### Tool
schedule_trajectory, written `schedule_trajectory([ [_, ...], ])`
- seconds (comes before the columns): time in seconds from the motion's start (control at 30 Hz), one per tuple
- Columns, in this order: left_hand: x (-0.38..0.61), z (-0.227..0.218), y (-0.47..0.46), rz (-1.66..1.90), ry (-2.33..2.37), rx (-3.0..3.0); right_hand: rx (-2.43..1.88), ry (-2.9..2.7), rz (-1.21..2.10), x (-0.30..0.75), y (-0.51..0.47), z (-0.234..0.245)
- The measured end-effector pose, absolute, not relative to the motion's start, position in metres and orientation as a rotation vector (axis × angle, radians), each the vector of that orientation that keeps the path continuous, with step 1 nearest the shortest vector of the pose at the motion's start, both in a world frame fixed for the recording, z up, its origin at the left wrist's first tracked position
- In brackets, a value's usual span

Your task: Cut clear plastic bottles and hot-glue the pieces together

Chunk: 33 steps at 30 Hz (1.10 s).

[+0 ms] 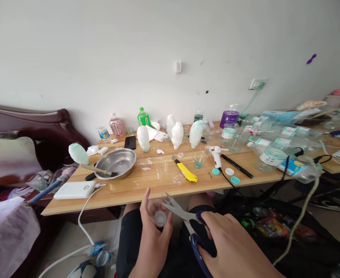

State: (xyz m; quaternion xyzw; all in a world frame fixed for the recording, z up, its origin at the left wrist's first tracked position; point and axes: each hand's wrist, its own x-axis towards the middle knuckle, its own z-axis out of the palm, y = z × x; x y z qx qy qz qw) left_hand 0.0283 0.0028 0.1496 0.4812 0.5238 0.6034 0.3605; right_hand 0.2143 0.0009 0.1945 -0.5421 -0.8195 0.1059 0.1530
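Low in front of the table, my left hand (155, 231) is closed around a transparent plastic bottle top (160, 218), its round neck facing me. My right hand (220, 239) grips dark-blue-handled scissors (184, 213). Their blades are spread and reach the right side of the plastic piece; whether they touch it I cannot tell. On the table beyond lie a yellow utility knife (186, 171) and thin plastic scraps (161, 170). A white glue gun (215, 155) rests farther right, near a black marker (236, 166) and several small caps (235, 180).
A metal bowl (131, 166) with a brush (100, 170) across it stands left, behind a white power bank (74, 190). White-wrapped oval shapes (177, 135) stand mid-table. Several empty bottles (271, 156) crowd the right. Cables (300, 220) hang over the front edge.
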Motion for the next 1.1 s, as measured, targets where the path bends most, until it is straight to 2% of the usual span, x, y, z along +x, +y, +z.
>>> schedule_trajectory([
  [0.17, 0.037, 0.142, -0.002, 1.664, 1.622, 1.403, -1.554, -2.337, 0.305, 0.210, -0.001, 0.195],
  [0.43, 0.040, 0.158, -0.002, 1.573, 1.570, 1.321, -1.577, -2.370, 0.380, 0.213, 0.002, 0.186],
  [0.67, 0.038, 0.152, -0.004, 1.556, 1.652, 1.397, -1.684, -2.389, 0.498, 0.213, 0.000, 0.188],
  [1.1, 0.039, 0.153, 0.000, 1.542, 1.612, 1.333, -1.756, -2.469, 0.277, 0.213, 0.005, 0.182],
])
